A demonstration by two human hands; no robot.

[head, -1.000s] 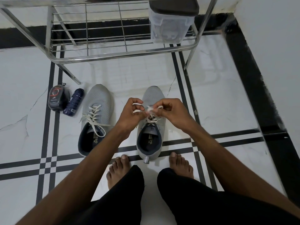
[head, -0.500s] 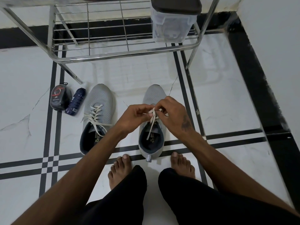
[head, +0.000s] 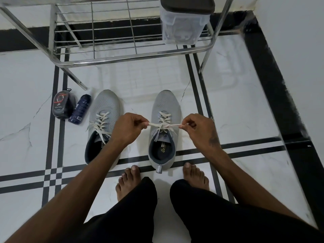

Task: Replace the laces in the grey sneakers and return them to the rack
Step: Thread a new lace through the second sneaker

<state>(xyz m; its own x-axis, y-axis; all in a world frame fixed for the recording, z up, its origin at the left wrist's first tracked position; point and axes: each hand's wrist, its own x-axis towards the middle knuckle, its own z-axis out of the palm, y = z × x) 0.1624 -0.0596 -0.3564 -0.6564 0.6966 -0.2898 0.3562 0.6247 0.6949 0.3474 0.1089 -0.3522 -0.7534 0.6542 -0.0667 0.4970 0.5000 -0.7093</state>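
Two grey sneakers stand side by side on the white tiled floor, toes pointing away from me. The right sneaker (head: 164, 104) carries a cream lace (head: 164, 121) crossed through its eyelets. My left hand (head: 128, 128) pinches one loop of that lace and my right hand (head: 198, 128) pinches the other, and the loops stretch taut sideways over a knot at the shoe's throat. The left sneaker (head: 105, 109) is laced in cream too, its ends lying loose, and my left forearm crosses its heel.
A steel wire shoe rack (head: 133, 57) stands just beyond the sneakers, with a clear lidded plastic box (head: 184, 23) on its right end. A black round case (head: 62, 105) and a dark spray bottle (head: 79, 109) lie left of the sneakers. My bare feet flank the right sneaker's heel.
My hands were close together over the right sneaker's tongue, working the lace. They have now drawn apart sideways, pulling the loops tight.
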